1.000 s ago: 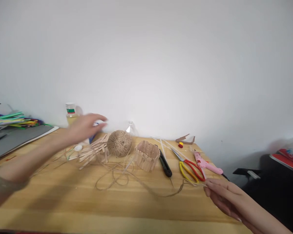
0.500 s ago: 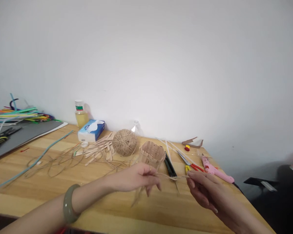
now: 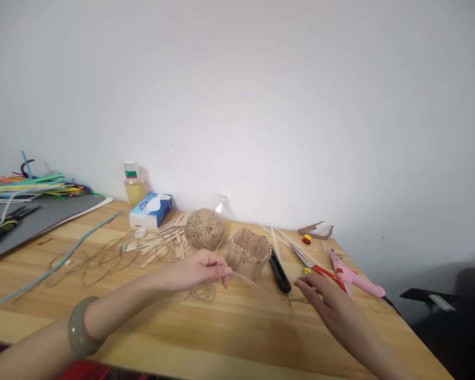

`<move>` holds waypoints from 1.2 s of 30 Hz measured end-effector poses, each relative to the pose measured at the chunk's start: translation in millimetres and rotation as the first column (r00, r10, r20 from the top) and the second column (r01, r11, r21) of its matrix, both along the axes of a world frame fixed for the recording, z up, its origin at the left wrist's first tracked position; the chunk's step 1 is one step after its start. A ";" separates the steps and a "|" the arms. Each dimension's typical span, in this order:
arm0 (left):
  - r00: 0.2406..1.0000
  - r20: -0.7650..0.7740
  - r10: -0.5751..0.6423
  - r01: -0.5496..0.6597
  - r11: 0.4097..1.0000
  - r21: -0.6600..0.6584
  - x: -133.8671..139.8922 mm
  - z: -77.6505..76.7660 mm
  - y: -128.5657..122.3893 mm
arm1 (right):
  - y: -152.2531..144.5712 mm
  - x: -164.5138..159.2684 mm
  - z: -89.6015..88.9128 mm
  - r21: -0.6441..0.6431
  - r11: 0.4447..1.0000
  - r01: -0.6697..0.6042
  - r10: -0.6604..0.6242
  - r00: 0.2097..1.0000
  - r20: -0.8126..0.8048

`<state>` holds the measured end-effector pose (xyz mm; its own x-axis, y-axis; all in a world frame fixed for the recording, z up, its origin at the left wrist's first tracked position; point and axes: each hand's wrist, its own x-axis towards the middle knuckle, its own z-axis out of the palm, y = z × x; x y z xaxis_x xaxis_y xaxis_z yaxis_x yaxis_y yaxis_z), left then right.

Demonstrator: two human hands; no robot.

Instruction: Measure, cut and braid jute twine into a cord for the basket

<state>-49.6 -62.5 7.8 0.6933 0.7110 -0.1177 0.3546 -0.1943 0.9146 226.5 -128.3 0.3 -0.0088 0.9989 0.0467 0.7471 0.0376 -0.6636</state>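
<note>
My left hand (image 3: 208, 272) is closed in a pinch on a strand of jute twine (image 3: 245, 279), whose frayed end points right. Loops of twine hang or lie below that hand. My right hand (image 3: 320, 295) is at the right, palm inward, fingers loosely stretched and a gap at the thumb; I see no twine plainly between them. Behind the hands stands a small basket of wooden sticks (image 3: 250, 250) with a braided rim. A dark-handled tool with a thin tip (image 3: 280, 272) lies between basket and right hand. The twine ball (image 3: 205, 228) sits left of the basket.
Craft sticks (image 3: 162, 237) and loose twine lie left, near a tissue pack (image 3: 150, 210) and a bottle of yellow liquid (image 3: 134, 187). Red-handled scissors (image 3: 328, 277) and a pink glue gun (image 3: 356, 279) lie right. Pipe cleaners (image 3: 43, 184) are piled far left.
The twine was stretched between both hands; now its right end is loose. My left hand moved left and pinches the strand, while my right hand has come away from it.
</note>
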 end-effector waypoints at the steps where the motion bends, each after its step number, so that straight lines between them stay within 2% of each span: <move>1: 1.000 0.005 -0.004 0.004 1.000 -0.008 1.9 2.2 -1.7 | -2.8 -7.5 0.1 0.048 0.999 -0.025 0.024 0.999 0.033; 2: 1.000 0.013 -0.010 0.010 1.000 -0.015 4.2 4.4 -3.5 | -5.6 -16.6 0.7 0.054 0.996 -0.064 0.062 0.998 0.030; 4: 0.999 0.037 -0.021 0.023 0.999 -0.028 9.3 7.9 -6.6 | -9.8 -37.1 2.4 -0.007 0.985 -0.171 0.170 0.982 -0.076; 6: 0.997 0.072 -0.028 0.032 0.998 -0.048 12.7 9.6 -8.2 | -10.1 -55.4 3.4 -0.059 0.954 -0.295 0.273 0.931 -0.242; 8: 0.993 0.113 -0.028 0.037 0.996 -0.077 12.8 9.5 -8.0 | -6.8 -67.2 2.6 -0.076 0.927 -0.366 0.312 0.869 -0.384; 12: 0.989 0.149 -0.001 0.015 0.996 -0.088 5.0 8.1 -3.3 | 0.1 -69.6 -3.2 -0.155 0.923 -0.351 0.191 0.771 -0.607; 14: 0.990 0.140 0.025 -0.013 0.996 -0.086 0.5 8.4 -0.3 | 0.3 -65.2 -5.9 -0.219 0.917 -0.333 0.119 0.753 -0.647; 17: 0.989 0.134 0.069 -0.059 0.995 -0.080 -3.3 10.5 3.0 | -1.9 -59.0 -7.1 -0.296 0.909 -0.293 0.068 0.805 -0.589; 22: 0.988 0.115 0.102 -0.095 0.993 -0.067 -3.4 13.3 4.8 | -5.0 -57.2 -3.9 -0.226 0.945 -0.235 0.056 0.800 -0.598; 27: 0.989 0.108 0.099 -0.092 0.994 -0.064 -4.5 11.2 6.0 | -4.4 -58.3 -3.7 -0.240 0.953 -0.184 0.025 0.839 -0.543; 32: 0.996 0.059 0.067 -0.066 0.998 -0.017 -8.8 11.8 8.0 | -1.7 -53.2 -9.3 -0.216 0.955 -0.202 0.132 0.945 -0.300; 36: 0.991 0.052 0.121 -0.123 0.992 0.035 -18.2 18.3 13.0 | -5.9 -40.4 -10.8 -0.224 0.936 -0.272 0.224 0.950 -0.218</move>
<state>-67.8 -49.5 26.1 0.6053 0.7940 -0.0564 0.3323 -0.1876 0.9243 186.2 -134.3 -10.5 -0.2730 0.9456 -0.1772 0.5970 0.0221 -0.8019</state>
